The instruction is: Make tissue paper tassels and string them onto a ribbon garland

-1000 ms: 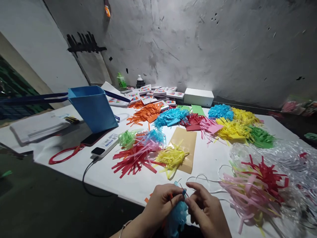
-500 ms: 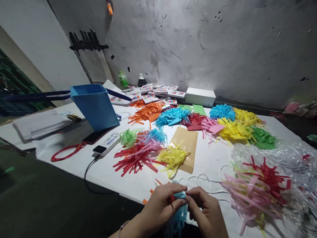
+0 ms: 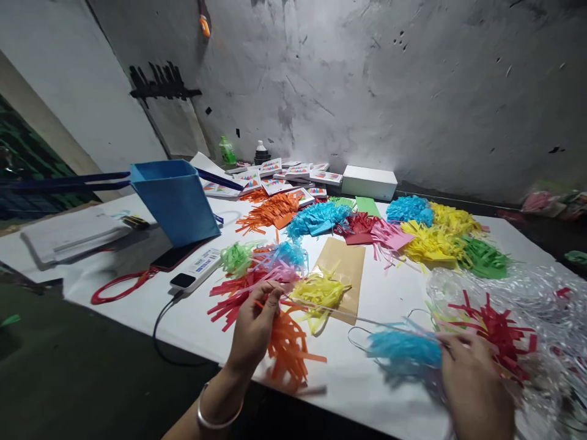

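My left hand (image 3: 254,327) is raised over the near edge of the white table (image 3: 376,293) and grips a tassel of orange paper strips (image 3: 288,349) that hangs below its fingers. My right hand (image 3: 472,382), low at the right, holds a blue paper tassel (image 3: 403,352), blurred by motion. A thin white string (image 3: 362,318) runs taut between the two hands. Loose loops of the same string lie on the table beneath it.
Piles of cut paper fringe in red (image 3: 243,296), yellow (image 3: 318,292), pink, green and blue cover the table, with a brown envelope (image 3: 346,266). A blue paper bag (image 3: 177,198), power strip (image 3: 195,272), phone, red cord, card packs, white box (image 3: 369,181) and clear plastic (image 3: 527,287) lie around.
My hands were together at the near edge working one blue tassel. They have pulled apart: left up and left with an orange tassel, right out to the right with the blue one, string stretched between.
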Available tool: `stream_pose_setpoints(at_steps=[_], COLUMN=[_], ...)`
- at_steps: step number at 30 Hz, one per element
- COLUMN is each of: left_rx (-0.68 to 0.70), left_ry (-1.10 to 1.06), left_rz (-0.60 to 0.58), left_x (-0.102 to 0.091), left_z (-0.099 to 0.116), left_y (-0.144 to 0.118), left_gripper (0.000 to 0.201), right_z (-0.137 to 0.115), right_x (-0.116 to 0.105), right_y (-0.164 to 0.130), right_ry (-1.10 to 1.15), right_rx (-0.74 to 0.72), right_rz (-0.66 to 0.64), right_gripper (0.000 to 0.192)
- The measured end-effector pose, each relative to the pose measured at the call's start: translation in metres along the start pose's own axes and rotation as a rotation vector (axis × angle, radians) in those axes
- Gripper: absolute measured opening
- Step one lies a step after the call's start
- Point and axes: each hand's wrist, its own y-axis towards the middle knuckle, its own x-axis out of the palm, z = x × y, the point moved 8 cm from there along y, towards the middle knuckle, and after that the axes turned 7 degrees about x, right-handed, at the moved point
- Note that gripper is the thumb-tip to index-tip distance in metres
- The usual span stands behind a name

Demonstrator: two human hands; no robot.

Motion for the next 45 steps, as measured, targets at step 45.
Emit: stream_pose_setpoints(at_steps=[45], left_rx=[-0.594], left_ry=[-0.556], left_rz=[-0.406], left_x=[0.083], left_z=[-0.044], left_y=[-0.081], left_gripper=[0.035], right_z=[-0.114], right_x=[0.078], right_y=[-0.067], right_ry=[0.489], right_rx=[-0.079], right_rz=[-0.516], right_gripper=[0.028])
